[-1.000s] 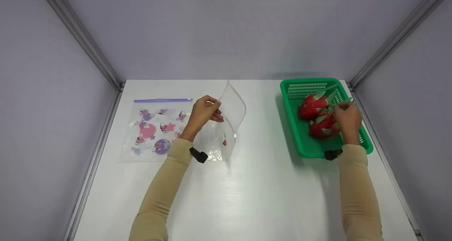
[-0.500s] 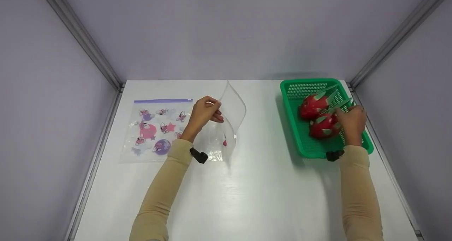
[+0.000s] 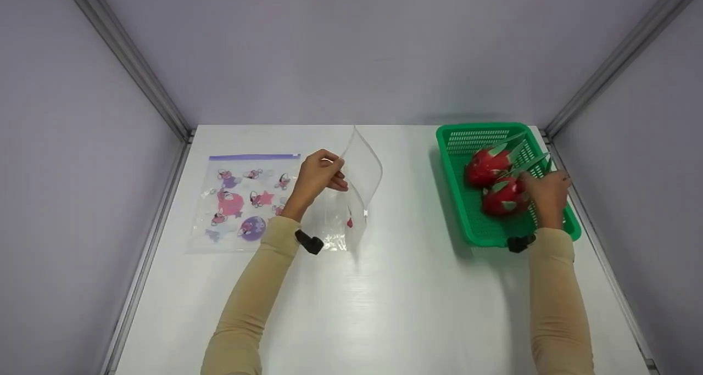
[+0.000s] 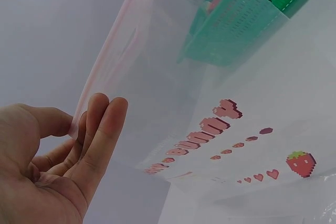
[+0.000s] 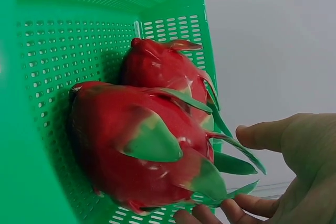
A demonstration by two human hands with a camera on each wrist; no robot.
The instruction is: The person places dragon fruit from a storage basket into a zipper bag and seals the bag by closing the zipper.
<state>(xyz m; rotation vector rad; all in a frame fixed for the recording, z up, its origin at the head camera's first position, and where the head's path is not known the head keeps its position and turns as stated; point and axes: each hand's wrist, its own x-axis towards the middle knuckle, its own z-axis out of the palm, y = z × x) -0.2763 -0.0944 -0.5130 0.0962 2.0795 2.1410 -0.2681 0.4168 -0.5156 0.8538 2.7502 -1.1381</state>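
My left hand (image 3: 319, 172) pinches the top edge of a clear zip bag (image 3: 367, 172) between thumb and fingers; its mouth gapes toward the right. The left wrist view shows pink lettering and a strawberry print (image 4: 301, 164) on this bag. Two red dragon fruits lie side by side in a green plastic basket (image 3: 460, 213). My right hand (image 3: 547, 192) is over the basket's right side, at the leafy end of the nearer dragon fruit (image 5: 115, 135). Its thumb and fingers are spread around the green leaf tips, fingertips near or touching one. The other dragon fruit (image 5: 160, 69) lies beyond.
A second clear zip bag (image 3: 228, 203) with a purple slider strip and cartoon prints lies flat at the left of the white table (image 3: 406, 298). Grey panels (image 3: 351, 51) enclose the table at the back and both sides.
My right hand has shifted slightly right and toward me, off the leaves' middle, and uncovered more of the nearer dragon fruit. The left hand and its bag stay put.
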